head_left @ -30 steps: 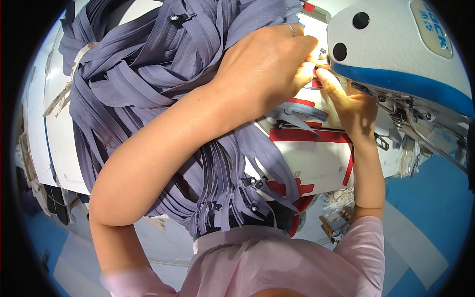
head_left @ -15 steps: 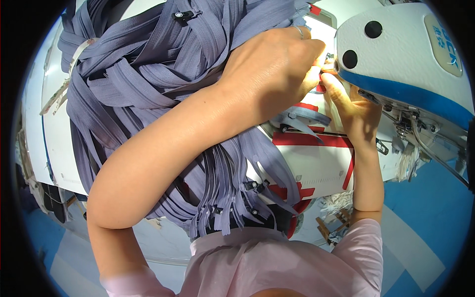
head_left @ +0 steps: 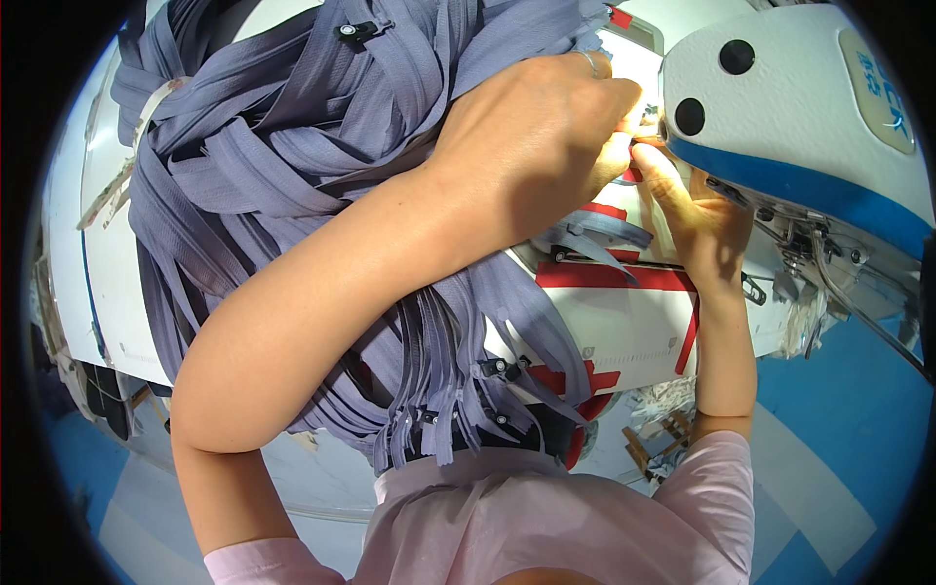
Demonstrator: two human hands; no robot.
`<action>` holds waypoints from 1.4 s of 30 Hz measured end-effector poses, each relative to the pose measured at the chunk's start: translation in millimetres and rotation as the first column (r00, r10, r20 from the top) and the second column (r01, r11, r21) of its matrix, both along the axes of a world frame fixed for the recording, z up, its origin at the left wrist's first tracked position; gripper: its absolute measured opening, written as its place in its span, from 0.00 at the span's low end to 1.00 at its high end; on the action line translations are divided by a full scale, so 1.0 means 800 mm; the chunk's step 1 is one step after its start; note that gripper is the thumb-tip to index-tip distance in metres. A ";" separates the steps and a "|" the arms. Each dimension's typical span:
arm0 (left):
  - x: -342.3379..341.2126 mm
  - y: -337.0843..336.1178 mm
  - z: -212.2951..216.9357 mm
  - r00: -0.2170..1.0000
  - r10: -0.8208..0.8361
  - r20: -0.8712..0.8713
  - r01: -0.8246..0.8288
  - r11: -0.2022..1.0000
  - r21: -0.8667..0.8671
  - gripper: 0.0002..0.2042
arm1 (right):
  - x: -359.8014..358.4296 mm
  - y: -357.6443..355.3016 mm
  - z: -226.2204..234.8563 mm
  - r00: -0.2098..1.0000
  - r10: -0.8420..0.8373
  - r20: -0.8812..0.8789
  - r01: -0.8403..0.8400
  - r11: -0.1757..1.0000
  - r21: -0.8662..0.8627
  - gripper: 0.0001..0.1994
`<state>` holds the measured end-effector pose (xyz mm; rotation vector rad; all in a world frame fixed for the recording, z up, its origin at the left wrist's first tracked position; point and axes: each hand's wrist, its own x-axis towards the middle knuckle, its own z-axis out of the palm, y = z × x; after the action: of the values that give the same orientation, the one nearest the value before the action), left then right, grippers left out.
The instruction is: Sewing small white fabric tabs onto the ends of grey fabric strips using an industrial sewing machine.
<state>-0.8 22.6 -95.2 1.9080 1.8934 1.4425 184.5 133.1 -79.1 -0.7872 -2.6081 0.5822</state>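
Observation:
My left hand (head_left: 546, 132) wears a ring and reaches across to the sewing machine head (head_left: 780, 93), its thumb and fingers pinched together by the needle area. Opposite it, my right hand (head_left: 697, 210) lies partly under the head, thumb stretched toward the left fingertips and fingers bent. Whatever the two hands pinch is too small and hidden to make out. A heap of grey-blue zippers (head_left: 292, 175) lies left of and beneath my left arm. Below my left hand, loose zipper ends (head_left: 595, 234) rest on the machine bed.
Red tape (head_left: 614, 277) marks the white machine bed (head_left: 634, 331). Zipper ends with black sliders (head_left: 502, 369) hang over the near edge toward my lap. Thread scraps (head_left: 804, 317) dangle at the right, beside a metal rod (head_left: 858, 297). The floor (head_left: 819, 419) is blue.
The zipper heap has shifted very slightly to the left. My left upper arm has moved a little, while both hands stay almost in place at the needle area.

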 end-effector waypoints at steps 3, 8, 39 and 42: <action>0.001 -0.001 0.001 1.000 0.007 -0.014 -0.007 1.000 -0.005 0.09 | 0.001 -0.001 0.002 0.997 0.049 -0.051 -0.051 0.998 -0.024 0.13; 0.000 -0.001 0.003 0.999 0.001 -0.032 -0.002 0.999 -0.053 0.09 | 0.003 0.004 -0.001 0.995 0.103 0.010 -0.104 0.991 0.087 0.13; 0.000 0.000 -0.001 1.000 0.002 -0.015 -0.002 1.000 0.012 0.10 | 0.005 0.005 -0.005 0.999 0.050 0.017 -0.051 0.996 0.073 0.17; 0.001 0.000 -0.001 1.000 0.004 -0.011 -0.004 1.000 0.007 0.10 | 0.005 0.004 -0.005 0.998 0.051 0.032 -0.054 0.991 0.126 0.17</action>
<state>-0.4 22.7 -95.8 1.9205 1.9010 1.4448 188.3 136.3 -82.8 -0.6936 -2.6682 0.4181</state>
